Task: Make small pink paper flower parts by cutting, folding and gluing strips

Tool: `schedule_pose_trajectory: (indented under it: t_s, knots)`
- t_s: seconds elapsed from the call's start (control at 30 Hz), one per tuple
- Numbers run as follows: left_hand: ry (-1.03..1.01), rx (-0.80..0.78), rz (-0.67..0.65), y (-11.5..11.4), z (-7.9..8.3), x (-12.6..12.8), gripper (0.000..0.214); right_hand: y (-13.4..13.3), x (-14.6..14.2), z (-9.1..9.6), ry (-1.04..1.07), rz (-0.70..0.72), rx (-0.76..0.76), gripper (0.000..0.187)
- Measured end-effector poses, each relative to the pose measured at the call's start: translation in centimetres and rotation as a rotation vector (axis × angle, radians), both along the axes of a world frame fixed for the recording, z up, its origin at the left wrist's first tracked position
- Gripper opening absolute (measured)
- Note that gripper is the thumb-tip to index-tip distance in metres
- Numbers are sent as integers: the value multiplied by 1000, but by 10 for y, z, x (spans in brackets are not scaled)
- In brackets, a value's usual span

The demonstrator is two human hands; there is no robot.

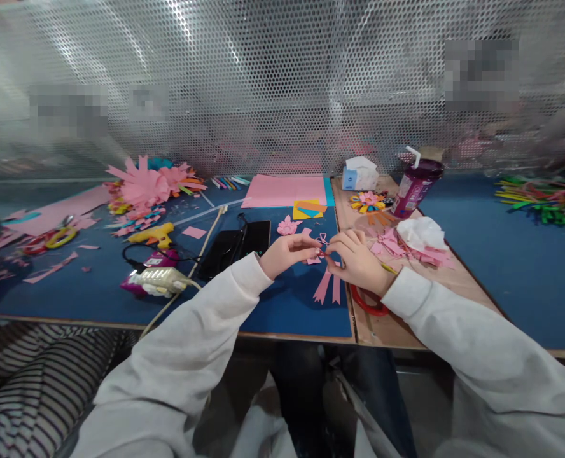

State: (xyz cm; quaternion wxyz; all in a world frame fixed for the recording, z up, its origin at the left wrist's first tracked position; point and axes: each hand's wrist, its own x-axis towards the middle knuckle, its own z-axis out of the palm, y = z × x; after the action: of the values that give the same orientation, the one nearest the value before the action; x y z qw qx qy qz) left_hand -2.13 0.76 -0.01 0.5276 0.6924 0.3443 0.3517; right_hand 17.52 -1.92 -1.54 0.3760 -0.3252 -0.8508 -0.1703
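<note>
My left hand [289, 254] and my right hand [356, 257] meet above the blue table, thumbs and fingertips pinched on a small dark-pink piece of paper [323, 253]. Fingers cover most of that piece, so its shape is unclear. Pink paper strips with notched ends [329, 289] show just below my right hand. Under the right wrist sits a red looped handle [369, 301], partly hidden. Beyond my left hand lies a pink paper flower [288, 226], with small pink scraps close by. Yellow and orange paper pieces [310, 209] rest farther back.
To the left are black phones [235, 247], a yellow glue gun [154, 236], a power strip [158, 280] with cords, and yellow-handled scissors [61, 238]. On the right stand a purple drink bottle [413, 189] and a tissue pack [360, 175]. A perforated metal panel [282, 83] rises behind.
</note>
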Motion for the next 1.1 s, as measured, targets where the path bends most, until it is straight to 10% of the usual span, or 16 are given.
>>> schedule_pose_trajectory:
  t_s: [1.1]
  knots:
    - [-1, 2, 31, -1, 1, 0, 28, 1, 1, -2, 7, -8, -44, 10]
